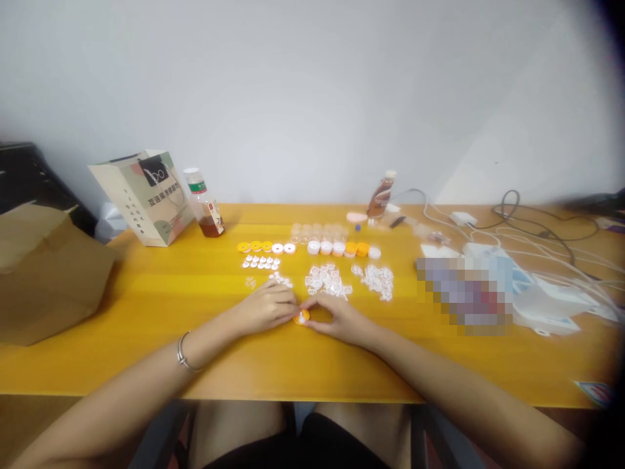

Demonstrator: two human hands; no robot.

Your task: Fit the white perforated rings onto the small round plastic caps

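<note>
Between my two hands, low over the table, is a small round orange cap (pixel 303 317) with a white piece at its middle. The thumb and forefinger of my right hand (pixel 336 318) curve around its right side and pinch it. My left hand (pixel 268 306) has its fingers bunched at the cap's left edge; its fingertips are partly hidden. Just beyond lie small white pieces (pixel 280 280), partly behind my left hand. Two piles of white openwork plastic parts, a larger pile (pixel 325 280) and a smaller pile (pixel 379 281), lie beyond my right hand.
Rows of orange and white round caps (pixel 266 247), stacked caps (pixel 338 248) and clear cups (pixel 317 232) stand farther back. Beyond are a drink bottle (pixel 204 205), a paper bag (pixel 146 198) and a brown bottle (pixel 381 195). Cables (pixel 527 228) and plastic wrappers (pixel 547 299) lie right; a brown bag (pixel 49 273) left.
</note>
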